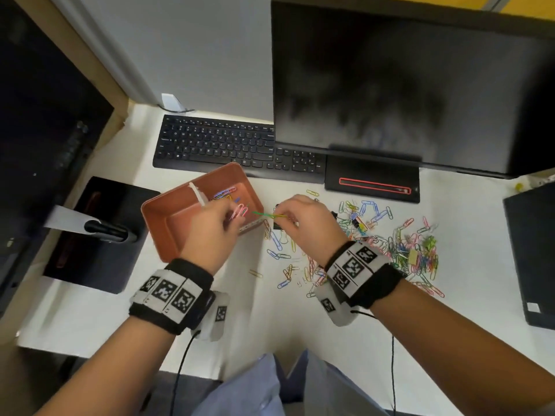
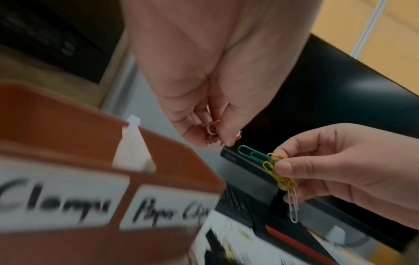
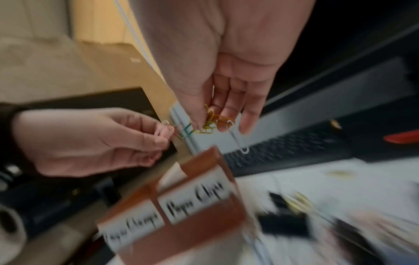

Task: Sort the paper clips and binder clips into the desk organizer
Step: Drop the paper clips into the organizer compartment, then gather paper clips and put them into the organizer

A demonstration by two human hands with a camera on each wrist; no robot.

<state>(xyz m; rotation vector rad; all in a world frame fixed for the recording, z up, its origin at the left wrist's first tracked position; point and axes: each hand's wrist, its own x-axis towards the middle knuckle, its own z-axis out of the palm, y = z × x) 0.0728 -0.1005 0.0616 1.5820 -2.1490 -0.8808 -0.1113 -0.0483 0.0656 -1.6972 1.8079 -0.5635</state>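
The brown desk organizer [image 1: 180, 226] stands left of centre, its front labels [image 2: 172, 209] reading clamps and paper clips. A white divider [image 1: 198, 195] splits it, and several coloured paper clips [image 1: 223, 195] lie in the far compartment. My left hand [image 1: 232, 219] pinches pink paper clips [image 2: 213, 136] over the organizer's right part. My right hand [image 1: 280, 216], just right of the organizer, pinches a linked bunch of green, yellow and white paper clips [image 2: 272, 166]. Loose paper clips [image 1: 405, 250] and black binder clips [image 3: 285, 224] are scattered on the white desk to the right.
A black keyboard [image 1: 216, 145] lies behind the organizer, with a monitor [image 1: 405, 85] and its base [image 1: 372, 181] at the back right. A black box [image 1: 99, 235] stands to the left. A dark laptop [image 1: 531, 250] sits at the right edge.
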